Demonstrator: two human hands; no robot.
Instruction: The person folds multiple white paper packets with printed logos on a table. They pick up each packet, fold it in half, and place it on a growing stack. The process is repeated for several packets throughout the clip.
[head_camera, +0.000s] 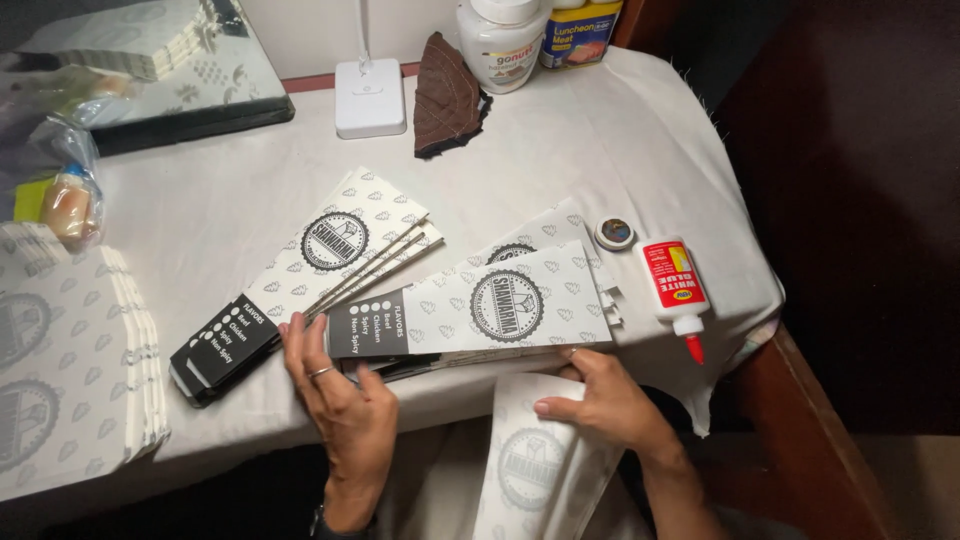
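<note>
While my left hand presses flat, fingers together, on the near end of the printed paper sleeve on the worktop, its long axis runs rightward to my right hand, pinching its lower edge.

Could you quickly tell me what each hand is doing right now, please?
Left hand: open, fingers flat on the printed paper sleeves.
Right hand: closed on a paper sleeve at the table edge.
</note>
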